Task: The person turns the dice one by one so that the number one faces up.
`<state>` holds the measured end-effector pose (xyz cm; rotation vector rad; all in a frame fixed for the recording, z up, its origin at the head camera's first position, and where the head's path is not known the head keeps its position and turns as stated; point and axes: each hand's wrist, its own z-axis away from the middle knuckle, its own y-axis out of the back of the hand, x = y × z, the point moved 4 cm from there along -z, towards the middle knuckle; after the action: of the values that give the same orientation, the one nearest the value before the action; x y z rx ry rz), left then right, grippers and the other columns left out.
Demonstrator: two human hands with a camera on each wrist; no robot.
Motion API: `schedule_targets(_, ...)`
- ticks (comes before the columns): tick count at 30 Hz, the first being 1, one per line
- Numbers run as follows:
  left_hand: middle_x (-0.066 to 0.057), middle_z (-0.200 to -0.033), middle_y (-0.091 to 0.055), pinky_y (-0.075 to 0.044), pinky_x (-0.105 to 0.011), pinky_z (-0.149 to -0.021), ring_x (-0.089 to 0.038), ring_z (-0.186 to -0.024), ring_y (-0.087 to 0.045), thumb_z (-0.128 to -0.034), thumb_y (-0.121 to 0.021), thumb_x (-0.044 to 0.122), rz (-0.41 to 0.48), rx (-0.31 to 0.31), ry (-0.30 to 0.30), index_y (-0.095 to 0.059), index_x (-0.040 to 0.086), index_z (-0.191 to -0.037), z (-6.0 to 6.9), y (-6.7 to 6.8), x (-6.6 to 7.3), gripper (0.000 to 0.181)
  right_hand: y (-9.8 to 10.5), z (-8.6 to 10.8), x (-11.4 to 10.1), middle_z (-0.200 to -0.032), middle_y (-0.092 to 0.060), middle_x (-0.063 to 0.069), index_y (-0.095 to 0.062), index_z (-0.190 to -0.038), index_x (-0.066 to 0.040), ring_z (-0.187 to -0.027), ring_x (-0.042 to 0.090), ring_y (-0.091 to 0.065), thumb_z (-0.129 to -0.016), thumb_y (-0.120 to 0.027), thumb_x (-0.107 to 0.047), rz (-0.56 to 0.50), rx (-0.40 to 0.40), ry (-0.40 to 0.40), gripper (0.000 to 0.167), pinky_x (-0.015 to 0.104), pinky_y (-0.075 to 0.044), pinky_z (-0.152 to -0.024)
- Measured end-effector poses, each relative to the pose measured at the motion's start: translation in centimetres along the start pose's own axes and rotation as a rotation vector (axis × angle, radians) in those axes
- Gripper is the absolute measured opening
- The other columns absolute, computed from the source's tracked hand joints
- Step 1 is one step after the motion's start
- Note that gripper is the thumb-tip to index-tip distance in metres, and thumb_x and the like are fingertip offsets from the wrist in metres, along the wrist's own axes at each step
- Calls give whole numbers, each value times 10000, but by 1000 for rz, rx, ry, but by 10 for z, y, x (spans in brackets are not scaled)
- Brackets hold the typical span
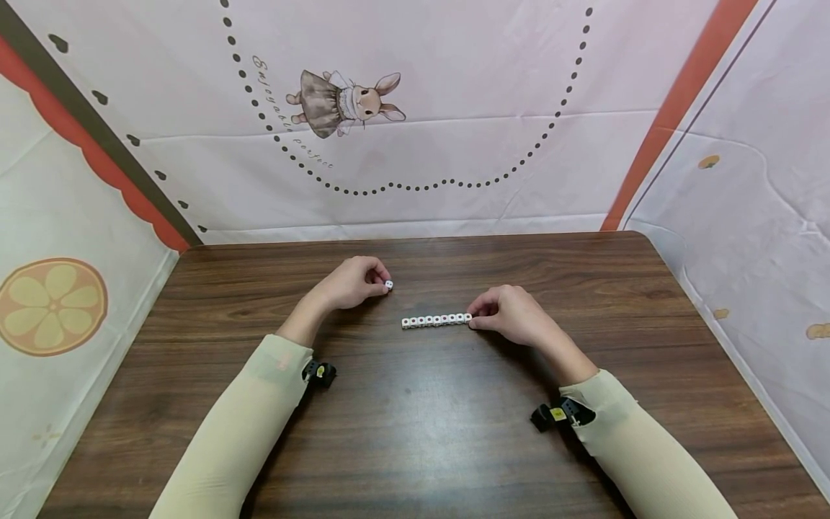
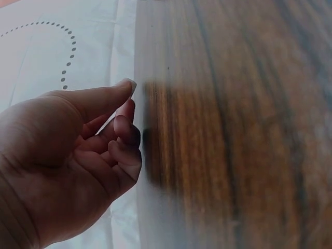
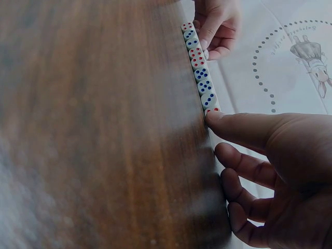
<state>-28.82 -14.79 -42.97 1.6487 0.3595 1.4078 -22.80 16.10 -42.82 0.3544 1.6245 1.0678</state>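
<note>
A row of several white dice [image 1: 436,320] lies on the table, side by side, with red dots on many of the top faces. Its side faces, marked in red and blue, show in the right wrist view [image 3: 201,73]. At the right end of the row, my right hand [image 1: 512,311] pinches the last die [image 1: 467,317] between thumb and forefinger. Beyond the row's left end, my left hand [image 1: 353,281] holds a single die [image 1: 389,285] at its fingertips, apart from the row. In the left wrist view, the thumb and fingers mostly hide that die.
The brown wooden table [image 1: 402,432] ends at a back edge close behind the hands. A pale printed cloth [image 1: 454,108] with a rabbit drawing hangs behind it, and more cloth hangs at both sides. Each wrist wears a small black camera [image 1: 320,373].
</note>
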Motion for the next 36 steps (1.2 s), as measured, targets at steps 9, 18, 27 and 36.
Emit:
schedule_targets(9, -41, -932, -693, -486, -387, -841, -201, -875, -624, -987, -763, 105, -19, 0, 8, -709, 63, -1048, 1, -1, 1, 91, 0, 0, 0, -825, -725, -111, -830, -984, -175, -763, 110, -620, -910, -866, -210, 0, 0, -2, 89, 356, -494, -728)
schedule_targets(18, -35, -912, -679, -485, -394, -866, -190, -869, -618, -977, -769, 102, -42, -11, 2, -709, 54, -1035, 0, -1, 3, 96, 0, 0, 0, -829, -723, -105, -829, -987, -174, -766, 112, -622, -914, -862, -210, 5, -3, -8, 87, 361, -498, -732)
schedule_targets(27, -45, -946, -656, -479, -399, -885, -205, -910, -611, -939, -821, 117, -54, -8, -16, -690, 50, -1074, -2, -2, 4, 200, -1, -1, 2, -821, -720, -108, -829, -983, -177, -758, 112, -615, -911, -865, -217, 6, -1, -5, 90, 359, -491, -725)
schedule_targets(36, -13, -917, -662, -478, -396, -906, -191, -896, -615, -929, -835, 153, -74, -5, -29, -727, 66, -1086, -5, -4, 6, 209, -1, -2, 1, -787, -699, -115, -831, -960, -192, -737, 109, -604, -888, -884, -224, 17, 10, 11, 94, 354, -480, -707)
